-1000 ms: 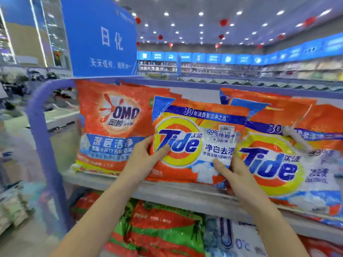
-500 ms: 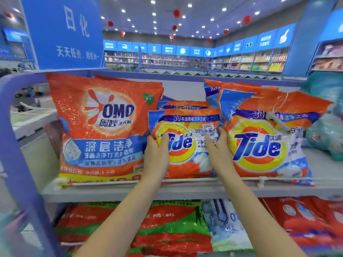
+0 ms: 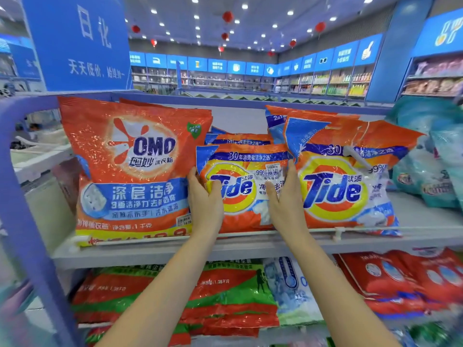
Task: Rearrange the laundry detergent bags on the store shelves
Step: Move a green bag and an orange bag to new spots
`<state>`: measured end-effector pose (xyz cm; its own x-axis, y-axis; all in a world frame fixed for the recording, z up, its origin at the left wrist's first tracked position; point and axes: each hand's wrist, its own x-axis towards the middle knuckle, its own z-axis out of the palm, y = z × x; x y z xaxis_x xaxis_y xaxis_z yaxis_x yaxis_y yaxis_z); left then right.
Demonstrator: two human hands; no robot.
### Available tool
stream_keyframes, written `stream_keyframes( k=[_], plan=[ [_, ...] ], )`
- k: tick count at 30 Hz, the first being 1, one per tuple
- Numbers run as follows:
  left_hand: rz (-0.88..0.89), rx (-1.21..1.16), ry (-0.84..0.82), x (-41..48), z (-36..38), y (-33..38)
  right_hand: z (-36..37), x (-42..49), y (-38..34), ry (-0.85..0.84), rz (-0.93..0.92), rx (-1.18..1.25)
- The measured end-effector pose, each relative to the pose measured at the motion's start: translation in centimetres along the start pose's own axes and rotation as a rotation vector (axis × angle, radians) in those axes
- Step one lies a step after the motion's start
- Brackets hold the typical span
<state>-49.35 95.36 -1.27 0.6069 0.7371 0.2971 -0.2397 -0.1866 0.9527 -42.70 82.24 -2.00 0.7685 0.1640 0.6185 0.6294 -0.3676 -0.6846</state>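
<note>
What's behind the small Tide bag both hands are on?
The top strip of a second Tide bag shows right behind the front Tide bag. Its lower part, and any bags further back, are covered.

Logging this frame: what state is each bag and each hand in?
OMO bag: standing upright on the top shelf.
large Tide bag: standing upright, top crinkled.
small Tide bag: upright between those two, held at both sides.
left hand: grips the small bag's left edge.
right hand: grips its right edge.
green-and-red bags: lying flat in stacks below.
</note>
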Motion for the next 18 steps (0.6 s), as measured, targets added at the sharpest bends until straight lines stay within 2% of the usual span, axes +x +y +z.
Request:
stream_keyframes(
  k=[5,8,11,13,18],
  plan=[
    [0.230,0.083,-0.020,-0.8,-2.2,0.5,-4.3,-2.3,-0.6,0.099,-0.138,-0.083],
    [0.394,0.273,0.035,-1.8,-3.5,0.3,-8.3,-4.3,0.3,0.098,-0.092,-0.031],
    [0.538,0.243,0.064,-3.4,-4.2,0.5,-13.1,-6.8,1.6,0.144,-0.040,0.019],
    [0.507,0.134,-0.037,-4.9,-3.9,0.5,-16.3,-8.7,2.6,0.180,0.013,0.054],
    [0.311,-0.038,-0.456,-10.0,0.1,-0.1,-23.5,-14.9,4.6,0.334,0.152,0.064]
  ],
)
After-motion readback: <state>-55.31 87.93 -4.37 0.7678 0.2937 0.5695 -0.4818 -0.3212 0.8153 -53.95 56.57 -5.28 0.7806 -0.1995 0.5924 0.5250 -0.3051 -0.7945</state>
